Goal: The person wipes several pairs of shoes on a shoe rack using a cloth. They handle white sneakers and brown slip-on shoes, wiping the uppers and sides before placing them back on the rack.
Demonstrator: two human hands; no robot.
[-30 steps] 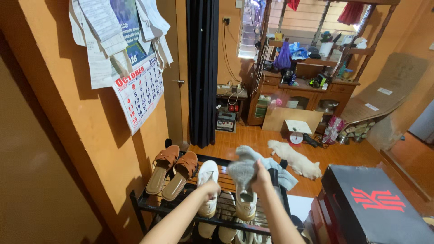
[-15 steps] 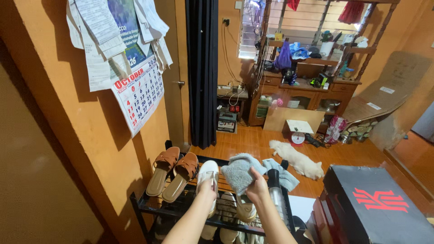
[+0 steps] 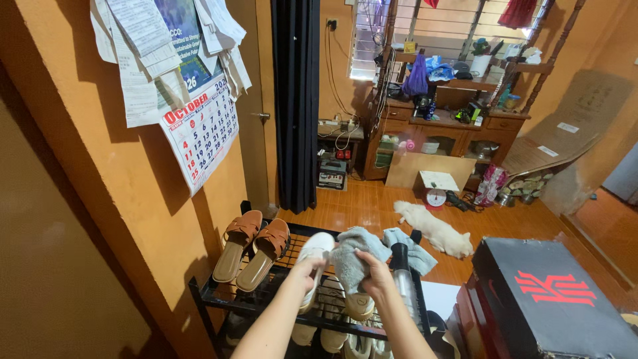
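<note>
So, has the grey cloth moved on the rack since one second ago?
Yes. The grey cloth in the right hand has come down toward the person along the white shoe; earlier it lay nearer the far edge of the black shoe rack.

You get daylight from the barred louvre window [image 3: 372,36] at the far end, where the panes blow out nearly to white. The glossy orange-brown tiled floor [image 3: 362,209] throws that light back as pale glare. The orange painted wall [image 3: 86,199] beside you is warmly lit, yet the hanging paper wall calendar [image 3: 203,133] casts a dark shadow down and to the right, and the lower left corner falls into deep brown shade. The black metal shoe rack [image 3: 266,302] sits in dimmer light. Focus holds sharp throughout. The wide lens bends verticals outward at both edges, so the wall leans.
</note>
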